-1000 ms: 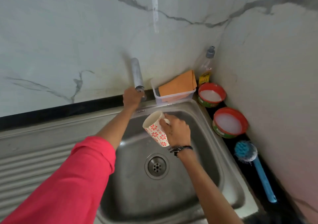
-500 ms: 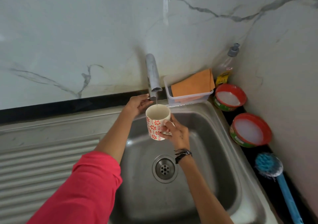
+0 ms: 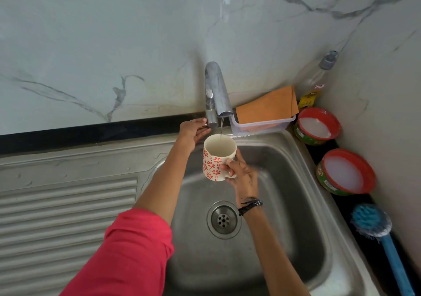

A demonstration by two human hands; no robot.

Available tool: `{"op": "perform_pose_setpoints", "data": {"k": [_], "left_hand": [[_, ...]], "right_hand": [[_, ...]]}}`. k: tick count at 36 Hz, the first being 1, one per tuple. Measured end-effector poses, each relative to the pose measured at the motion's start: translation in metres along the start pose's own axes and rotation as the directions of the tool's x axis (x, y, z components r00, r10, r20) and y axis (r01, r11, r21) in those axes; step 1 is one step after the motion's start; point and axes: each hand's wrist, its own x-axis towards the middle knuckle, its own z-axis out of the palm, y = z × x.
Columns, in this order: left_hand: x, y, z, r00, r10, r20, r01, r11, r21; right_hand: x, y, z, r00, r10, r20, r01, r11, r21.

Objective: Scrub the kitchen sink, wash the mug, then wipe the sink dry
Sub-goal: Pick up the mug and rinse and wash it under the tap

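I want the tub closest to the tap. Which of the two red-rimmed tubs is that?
The far tub, beside the cloth tray. The other tub sits nearer the blue brush.

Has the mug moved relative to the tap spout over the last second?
Yes. The mug has come up and back from over the basin, tilted, to upright directly beneath the tap spout, where a thin stream now falls into it.

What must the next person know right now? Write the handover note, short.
Left hand: fingers at the steel tap lever.
Right hand: grip on the white mug with red flowers, upright under a thin stream above the steel sink.
Orange cloth sits in the clear tray, blue brush on the ledge at right.
Done: rinse started.
Left: finish mug, wipe sink dry.
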Motion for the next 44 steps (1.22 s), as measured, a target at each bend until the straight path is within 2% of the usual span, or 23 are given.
{"op": "perform_pose_setpoints", "data": {"k": [4,14,22,26,30,44], "left_hand": [[-0.001,0.000,0.001,1.000,0.001,-0.023,-0.001,1.000,-0.010],[0.001,0.000,0.003,0.999,0.009,-0.044,-0.009,1.000,-0.003],[0.004,0.000,0.003,0.999,-0.005,-0.033,0.006,1.000,0.028],[0.002,0.002,0.003,0.999,-0.022,-0.041,0.023,0.999,0.022],[-0.002,0.004,0.004,0.998,-0.038,-0.049,0.039,0.999,0.018],[-0.003,0.005,0.005,0.998,-0.033,-0.052,0.035,0.999,0.030]], "right_hand": [[0.000,0.002,0.001,0.999,-0.024,-0.026,0.023,0.999,-0.037],[0.001,0.007,-0.003,0.995,-0.094,0.017,0.095,0.992,-0.080],[0.007,0.014,-0.002,0.989,-0.145,0.007,0.145,0.988,-0.046],[0.008,0.012,-0.002,0.992,-0.126,-0.007,0.124,0.988,-0.092],[0.006,0.006,0.001,0.980,-0.194,-0.033,0.186,0.970,-0.155],[0.008,0.004,-0.001,0.986,-0.164,-0.011,0.162,0.979,-0.124]]}}
